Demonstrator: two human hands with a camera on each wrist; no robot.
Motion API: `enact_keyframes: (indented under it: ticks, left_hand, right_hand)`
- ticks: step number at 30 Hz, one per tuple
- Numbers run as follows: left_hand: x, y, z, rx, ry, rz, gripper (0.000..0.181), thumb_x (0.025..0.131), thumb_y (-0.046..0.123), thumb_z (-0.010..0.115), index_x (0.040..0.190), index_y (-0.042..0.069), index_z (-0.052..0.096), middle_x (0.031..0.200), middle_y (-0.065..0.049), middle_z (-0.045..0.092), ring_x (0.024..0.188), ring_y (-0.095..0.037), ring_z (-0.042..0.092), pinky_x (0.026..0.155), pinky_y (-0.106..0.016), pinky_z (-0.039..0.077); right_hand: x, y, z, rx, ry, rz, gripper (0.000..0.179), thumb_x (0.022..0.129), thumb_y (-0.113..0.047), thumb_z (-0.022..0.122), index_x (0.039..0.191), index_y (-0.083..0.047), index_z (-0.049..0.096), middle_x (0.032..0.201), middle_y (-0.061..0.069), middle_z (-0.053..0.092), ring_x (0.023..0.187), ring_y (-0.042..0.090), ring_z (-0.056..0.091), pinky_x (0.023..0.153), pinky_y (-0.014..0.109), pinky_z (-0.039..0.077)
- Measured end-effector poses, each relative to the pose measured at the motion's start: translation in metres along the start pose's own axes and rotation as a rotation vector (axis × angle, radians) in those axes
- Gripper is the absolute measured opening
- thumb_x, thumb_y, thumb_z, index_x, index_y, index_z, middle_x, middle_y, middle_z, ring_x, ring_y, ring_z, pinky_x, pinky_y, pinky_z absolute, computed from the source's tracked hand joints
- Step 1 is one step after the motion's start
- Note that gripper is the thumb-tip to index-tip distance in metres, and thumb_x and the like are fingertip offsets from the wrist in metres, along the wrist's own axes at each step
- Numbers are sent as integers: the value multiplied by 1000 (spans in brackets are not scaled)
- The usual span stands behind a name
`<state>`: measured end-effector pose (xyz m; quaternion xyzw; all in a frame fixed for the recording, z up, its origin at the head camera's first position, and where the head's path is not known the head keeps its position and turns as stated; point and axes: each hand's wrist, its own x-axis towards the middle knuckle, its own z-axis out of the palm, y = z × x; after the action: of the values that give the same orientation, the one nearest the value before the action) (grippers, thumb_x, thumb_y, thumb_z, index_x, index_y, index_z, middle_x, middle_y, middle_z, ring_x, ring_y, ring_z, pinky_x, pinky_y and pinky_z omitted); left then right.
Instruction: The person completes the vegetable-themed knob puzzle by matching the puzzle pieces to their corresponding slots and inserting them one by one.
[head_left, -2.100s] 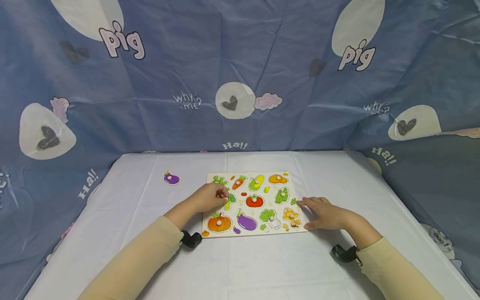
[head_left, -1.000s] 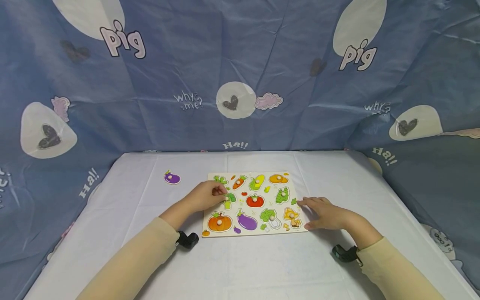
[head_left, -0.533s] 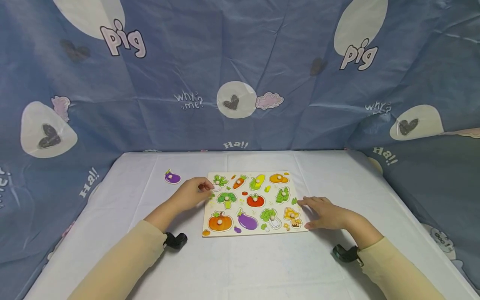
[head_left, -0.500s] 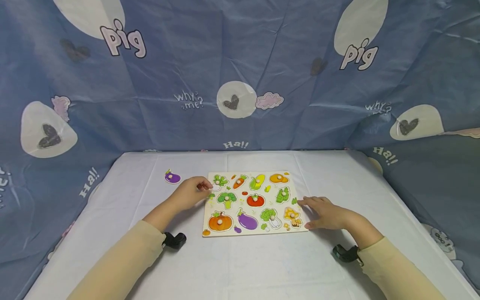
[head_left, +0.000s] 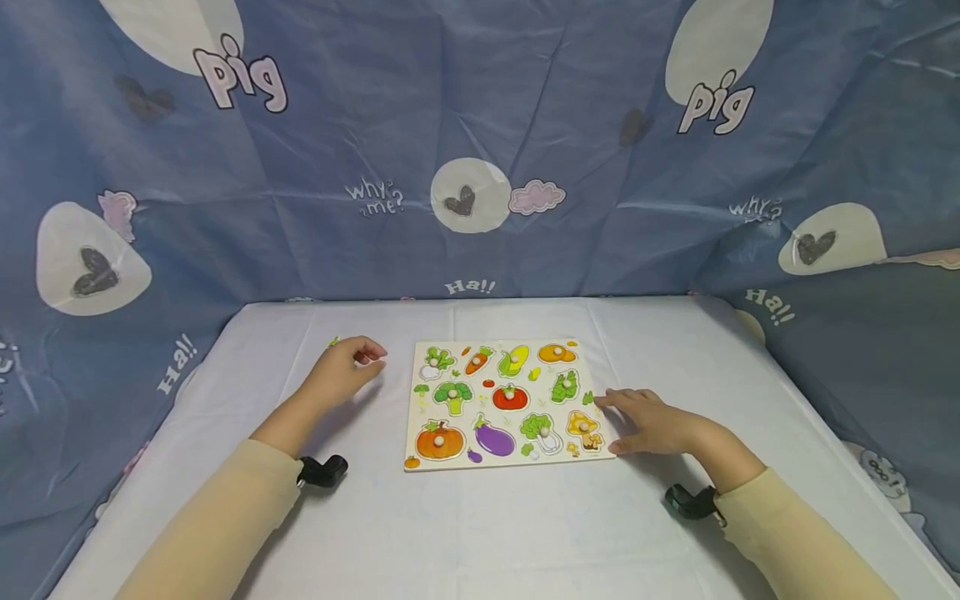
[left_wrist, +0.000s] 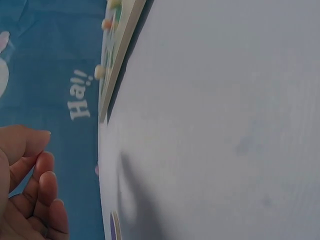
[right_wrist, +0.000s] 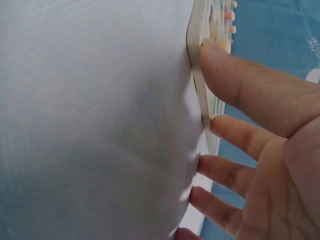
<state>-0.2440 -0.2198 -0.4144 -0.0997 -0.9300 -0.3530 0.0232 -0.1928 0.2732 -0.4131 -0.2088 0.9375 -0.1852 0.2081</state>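
Observation:
A vegetable knob puzzle board (head_left: 480, 458) lies flat on the table, with knobbed pieces such as the pumpkin (head_left: 450, 446), tomato (head_left: 517, 402) and broccoli (head_left: 459, 388) in it. Its eggplant spot (head_left: 495, 440) shows no knob. My left hand (head_left: 337, 371) hovers left of the board, fingers loosely bent and holding nothing. Beneath it in the head view, the loose eggplant piece is mostly hidden, only its green stem (head_left: 334, 341) showing; the left wrist view catches its purple edge (left_wrist: 113, 229). Fingers spread, my right hand (head_left: 656, 425) rests against the board's right edge, thumb at the near corner.
A white cloth covers the table (head_left: 495, 533). Behind it hangs a blue printed curtain (head_left: 585, 242), which also runs down both sides. Each wrist carries a black camera, one on the left (head_left: 324, 472) and one on the right (head_left: 690, 502).
My left hand has moved left from over the broccoli, off the board, to above the loose eggplant piece, now covering most of it. The right hand and the board stay put.

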Motion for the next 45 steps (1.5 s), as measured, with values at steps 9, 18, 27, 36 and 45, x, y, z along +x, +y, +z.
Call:
enact_keyframes:
  ticks: [9,18,27,36,45]
  left_hand:
    - [0,-23,-18,-22,62,-33,24,98,15,64,116,0,67,99,-12,64,93,-27,57,78,-39,46]
    - [6,-43,-32,-43,122,-105,30,98,19,63,121,-2,64,105,-16,63,95,-26,54,75,-34,45]
    - [11,-61,-33,-37,179,-168,30,98,16,62,119,-5,63,107,-20,62,92,-25,53,74,-31,43]
    - [19,-69,-29,-60,161,-181,30,96,14,64,117,-7,64,103,-20,64,91,-26,56,76,-33,43]
    - [25,-75,-23,-62,124,-188,30,94,12,66,116,-9,64,103,-22,64,92,-30,58,77,-33,43]
  right_hand:
    - [0,-2,-1,0,9,-15,80,84,-41,78,149,-8,44,156,25,32,140,51,25,108,68,26]
    - [0,-1,1,-2,7,-5,80,84,-41,79,149,-9,44,156,24,32,141,51,24,108,68,25]
    - [0,0,1,-1,12,-18,79,85,-40,78,149,-8,44,156,25,33,140,51,25,108,68,26]
    - [-2,-1,0,0,18,-19,78,85,-39,78,149,-8,44,155,24,34,139,50,26,108,67,27]
    - [-1,0,1,-1,23,-36,78,85,-39,78,148,-7,44,155,25,34,140,51,26,108,67,26]
